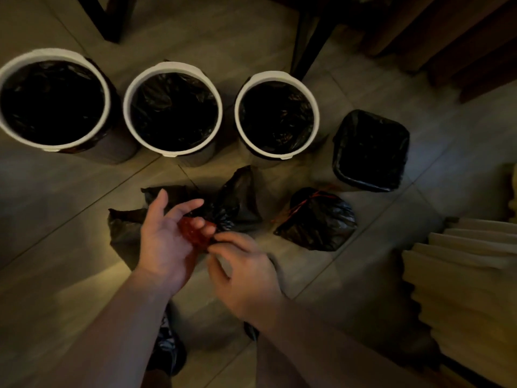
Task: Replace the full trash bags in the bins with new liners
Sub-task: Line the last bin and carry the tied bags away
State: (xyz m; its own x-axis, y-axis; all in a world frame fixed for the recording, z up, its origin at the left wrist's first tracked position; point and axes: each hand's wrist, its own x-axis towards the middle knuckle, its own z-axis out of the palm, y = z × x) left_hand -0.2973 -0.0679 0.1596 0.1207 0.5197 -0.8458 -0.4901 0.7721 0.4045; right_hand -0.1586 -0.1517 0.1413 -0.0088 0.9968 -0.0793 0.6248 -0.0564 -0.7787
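A tiled floor is being lit dimly, with its grey tiles being crossed by thin diagonal grout lines. Along the top edge two dark furniture legs are being shown standing on the tiles, one at the upper left and another right of the middle. Dark wooden slats are being seen in the top right corner. At the right edge a cream pleated fabric is being shown in stepped folds. A dark shoe is being seen on the tiles at the bottom.
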